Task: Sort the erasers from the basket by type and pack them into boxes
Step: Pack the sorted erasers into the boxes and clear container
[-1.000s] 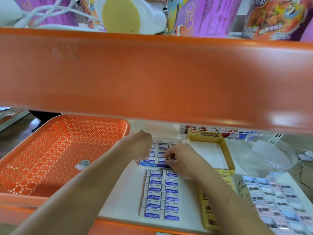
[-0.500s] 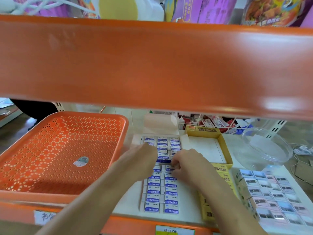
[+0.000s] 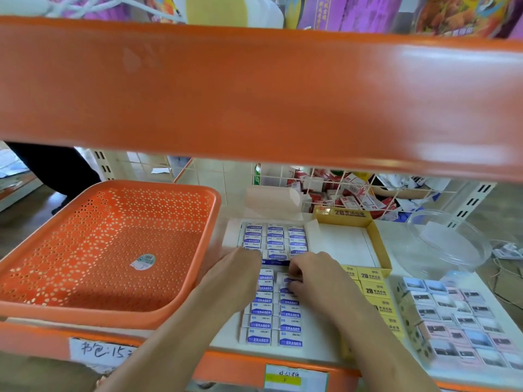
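the orange front edge (image 3: 254,94) of the shelf above us cuts across the upper half of our view and hides whatever lies far back. below it we count one orange perforated basket (image 3: 113,315) at the left, bearing one sticker (image 3: 143,261), one clear bowl (image 3: 452,244) at the far right, and two open boxes. the white box (image 3: 230,236) holds three columns of erasers (image 3: 274,236), white with blue "eraser" bands. the yellow box (image 3: 382,250) sits just right of it.

nearer us, loose erasers (image 3: 260,325) of the same kind lie in two columns on the shelf. yellow 2b erasers (image 3: 373,290) and pastel erasers (image 3: 467,326) lie to their right.

our left hand (image 3: 237,278) covers the far end of the left column, fingers reaching the white box's near edge; we cannot tell its grip. our right hand (image 3: 314,278) curls its fingers round the farthest eraser of the right column.
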Available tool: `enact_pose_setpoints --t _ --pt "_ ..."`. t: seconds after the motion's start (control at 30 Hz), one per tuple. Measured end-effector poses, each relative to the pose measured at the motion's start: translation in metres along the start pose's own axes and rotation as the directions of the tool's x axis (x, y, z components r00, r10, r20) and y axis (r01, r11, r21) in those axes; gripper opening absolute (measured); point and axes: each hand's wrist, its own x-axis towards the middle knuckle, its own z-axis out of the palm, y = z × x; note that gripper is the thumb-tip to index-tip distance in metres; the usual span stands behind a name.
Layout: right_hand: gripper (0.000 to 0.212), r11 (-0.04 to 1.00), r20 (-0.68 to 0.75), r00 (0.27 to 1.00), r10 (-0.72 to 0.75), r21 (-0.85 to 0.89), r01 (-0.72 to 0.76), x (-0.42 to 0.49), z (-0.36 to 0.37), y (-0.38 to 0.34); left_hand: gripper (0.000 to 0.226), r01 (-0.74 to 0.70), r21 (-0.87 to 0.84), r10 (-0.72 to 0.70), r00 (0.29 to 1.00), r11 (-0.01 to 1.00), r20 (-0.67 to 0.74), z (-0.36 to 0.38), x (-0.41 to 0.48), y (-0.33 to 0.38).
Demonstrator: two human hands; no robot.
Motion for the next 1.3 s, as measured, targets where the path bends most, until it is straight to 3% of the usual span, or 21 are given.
enact_pose_setpoints --t 0.2,0.4,0.57,0.77,1.03,1.3 --pt "0.009 0.997 -0.026 0.999 0.032 0.068 -0.03 0.0 0.002 0.004 0.013 0.018 -0.147 -0.016 1.0 0.989 0.013 -0.006 0.003 -0.003" --pt "0.009 0.984 -0.076 0.997 0.005 0.178 0.008 -0.004 -0.019 0.01 0.013 0.072 -0.158 -0.059 0.994 0.985 0.089 -0.023 0.013 -0.005" --pt "0.02 0.991 -0.141 0.99 0.018 0.137 0.002 0.01 -0.039 0.014 0.018 0.049 -0.354 -0.055 0.998 0.934 -0.006 -0.058 0.032 -0.01" --pt "0.023 1.0 -0.032 0.999 -0.004 -0.029 0.003 0.027 -0.033 0.011 0.02 0.07 -0.289 -0.049 0.996 0.955 0.081 -0.043 0.076 -0.001" --pt "0.029 0.994 -0.016 0.994 -0.105 -0.008 0.105 0.026 -0.034 0.012 0.019 0.054 -0.242 -0.012 0.985 0.969 0.172 -0.032 0.086 -0.005" --pt "0.025 0.997 -0.039 0.997 -0.071 0.035 0.073 0.026 -0.035 0.013 0.03 0.001 -0.236 0.049 0.977 0.972 0.207 -0.039 0.078 -0.004"
